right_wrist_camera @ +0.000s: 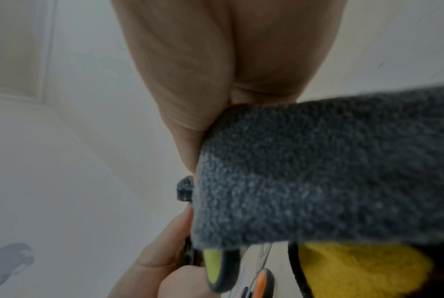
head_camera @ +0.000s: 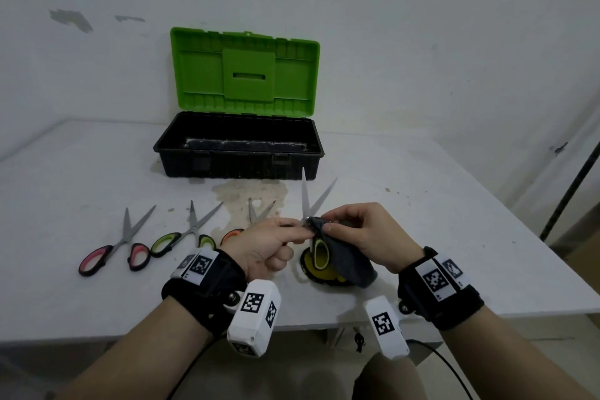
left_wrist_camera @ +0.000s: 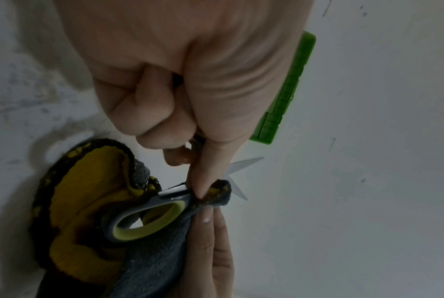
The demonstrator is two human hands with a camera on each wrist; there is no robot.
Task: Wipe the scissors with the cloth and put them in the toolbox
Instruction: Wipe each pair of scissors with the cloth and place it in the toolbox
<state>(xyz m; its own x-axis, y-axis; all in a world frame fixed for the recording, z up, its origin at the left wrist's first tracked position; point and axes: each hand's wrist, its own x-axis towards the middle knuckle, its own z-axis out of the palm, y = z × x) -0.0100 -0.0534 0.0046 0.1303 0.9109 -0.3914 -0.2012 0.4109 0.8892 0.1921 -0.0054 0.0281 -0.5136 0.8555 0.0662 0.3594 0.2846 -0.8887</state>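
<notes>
One scissors (head_camera: 314,204), blades toward toolbox (head_camera: 238,146)

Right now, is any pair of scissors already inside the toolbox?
No: the open toolbox shows no scissors; three pairs lie on the table, one is held.

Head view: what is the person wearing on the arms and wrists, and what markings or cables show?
Both forearms are bare, with no sleeves. Each wrist carries a wide black strap: left wrist strap, right wrist strap. White tags printed with black square code markers sit on top of each strap. A white box-shaped camera unit bearing the same markers hangs under each wrist. A thin black cable trails from the right unit.
</notes>
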